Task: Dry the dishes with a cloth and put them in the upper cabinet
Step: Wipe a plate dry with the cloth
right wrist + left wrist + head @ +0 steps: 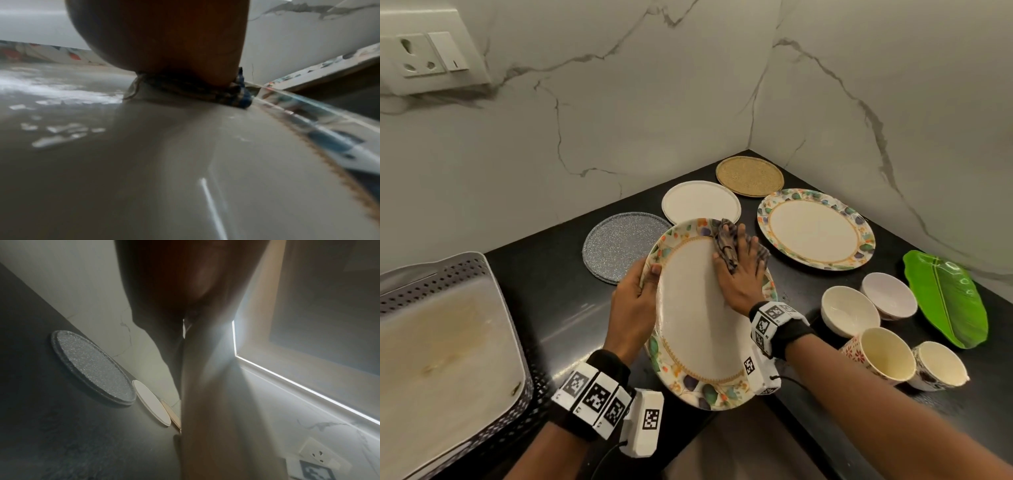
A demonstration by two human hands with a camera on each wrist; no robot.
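An oval platter (695,318) with a floral rim is held tilted above the black counter (544,291). My left hand (635,301) grips its left rim, thumb on the face, fingers behind. My right hand (739,281) lies flat on a checked cloth (726,236) and presses it against the platter's upper right part. In the right wrist view the cloth (236,94) is bunched under my palm (164,40), and wet streaks (61,95) show on the platter's face (164,162). The left wrist view shows the platter's back (216,402) edge-on.
On the counter lie a second floral platter (815,229), a white plate (700,204), a woven round plate (750,176), a grey glitter plate (619,245), two bowls (849,310), two cups (883,354) and a green leaf dish (945,298). A perforated drainer tray (448,274) stands left.
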